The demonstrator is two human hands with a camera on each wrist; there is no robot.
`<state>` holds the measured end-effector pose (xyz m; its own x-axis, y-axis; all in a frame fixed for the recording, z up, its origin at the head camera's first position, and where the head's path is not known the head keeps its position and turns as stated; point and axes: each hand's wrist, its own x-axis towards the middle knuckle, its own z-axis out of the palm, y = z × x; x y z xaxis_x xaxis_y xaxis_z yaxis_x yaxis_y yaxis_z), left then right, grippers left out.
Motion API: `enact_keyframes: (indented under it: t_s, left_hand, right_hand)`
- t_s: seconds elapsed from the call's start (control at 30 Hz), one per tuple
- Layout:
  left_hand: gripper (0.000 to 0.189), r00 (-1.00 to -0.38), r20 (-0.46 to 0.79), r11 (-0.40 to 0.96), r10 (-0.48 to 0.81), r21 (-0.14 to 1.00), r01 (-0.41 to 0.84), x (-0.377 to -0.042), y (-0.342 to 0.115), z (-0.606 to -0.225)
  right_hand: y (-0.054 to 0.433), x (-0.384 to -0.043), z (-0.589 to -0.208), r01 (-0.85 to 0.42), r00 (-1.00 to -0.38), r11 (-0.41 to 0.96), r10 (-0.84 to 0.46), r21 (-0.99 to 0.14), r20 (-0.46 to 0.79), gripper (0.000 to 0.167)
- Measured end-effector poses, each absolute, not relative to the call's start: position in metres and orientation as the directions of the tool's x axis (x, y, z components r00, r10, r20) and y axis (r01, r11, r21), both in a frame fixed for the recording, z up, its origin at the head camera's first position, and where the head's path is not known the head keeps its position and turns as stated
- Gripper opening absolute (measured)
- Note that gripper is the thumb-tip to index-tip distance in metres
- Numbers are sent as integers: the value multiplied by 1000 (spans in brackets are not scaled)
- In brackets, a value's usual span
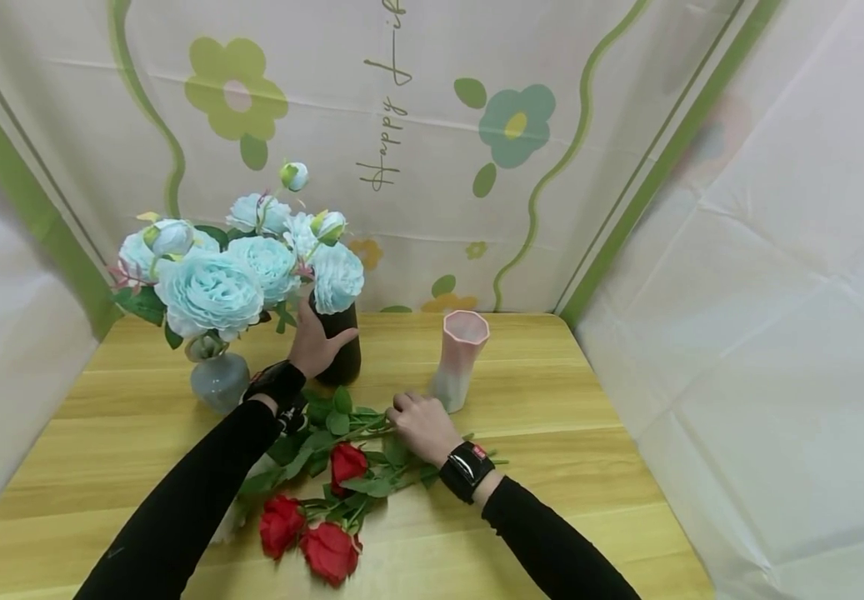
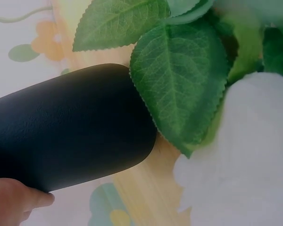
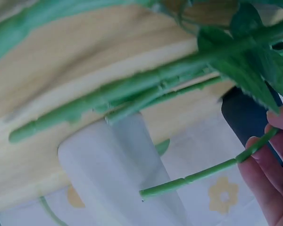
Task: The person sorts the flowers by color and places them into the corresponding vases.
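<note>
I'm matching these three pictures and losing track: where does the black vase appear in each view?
Head: black vase left of centre, partly behind the left hand.
Left wrist: black vase large across the left half, turned sideways.
Right wrist: black vase toward the right edge, partly behind the fingers.
Shared landmark: the flower-printed backdrop.

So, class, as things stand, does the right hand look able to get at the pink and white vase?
Probably yes: the right hand is close to the pink and white vase and nothing blocks its upper part. The hand pinches a green stem, though, which might hinder a full grip.
</note>
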<state>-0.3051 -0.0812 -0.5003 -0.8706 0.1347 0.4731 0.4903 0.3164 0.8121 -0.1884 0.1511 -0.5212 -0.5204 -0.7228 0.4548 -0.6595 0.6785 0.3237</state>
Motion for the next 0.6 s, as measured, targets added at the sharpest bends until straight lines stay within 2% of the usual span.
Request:
enact_keyframes:
  t_s: [0.07,0.23,0.3,0.43,0.6]
  left_hand:
    - [105,-889,435,320,142,830,457,-322,-84,-518]
    - [116,-863,490,380,120,781,496,-393,-96,-609]
    - [112,-837,536,403,110,746,530,-411,-99,-633]
    - [114,-830,544,389,121,743,544,-411,-98,-630]
    - [118,-872,469,324,139,811,488,-381,-93,-588]
  right_hand:
    - [154,-188,-520,-659,-509,682,-715,317,479,21]
    - [163,-186,-519,-647,-491,699,-688,305,534,18]
    - [167,-186,-519,-640,-488,709,-673,296,556,16]
    - [177,-187,-520,-633,-490,730,-636,259,596,18]
    - [189,-187,-519,-642,-500,741,-598,195,627,21]
